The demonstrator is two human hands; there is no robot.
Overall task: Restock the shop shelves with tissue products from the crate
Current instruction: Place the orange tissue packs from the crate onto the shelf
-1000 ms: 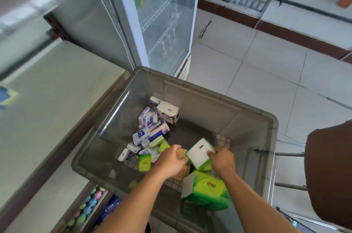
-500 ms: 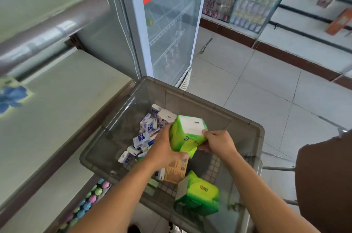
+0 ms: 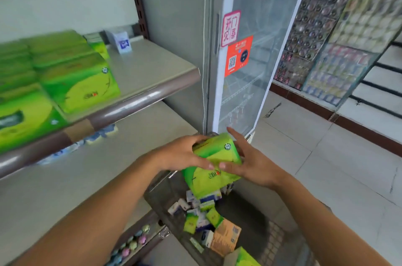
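A green tissue pack [image 3: 214,162] sits clasped between both hands above the grey crate [image 3: 161,196]; its soft wrapper shades from deep green to yellow-green, with a small round seal near its top corner and dark printed script lower down; the left hand [image 3: 182,153] curls round its left side, thumb across the front; the right hand [image 3: 250,162] grips its right side; matching green packs [image 3: 80,83] lie on the upper shelf [image 3: 152,74] to the left; small tissue packets [image 3: 200,211] litter the crate's bottom.

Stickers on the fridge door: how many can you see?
2. A pink sticker sits higher on the white door frame; an orange sticker with a QR code sits just below it, overlapping the glass. None seem hidden.
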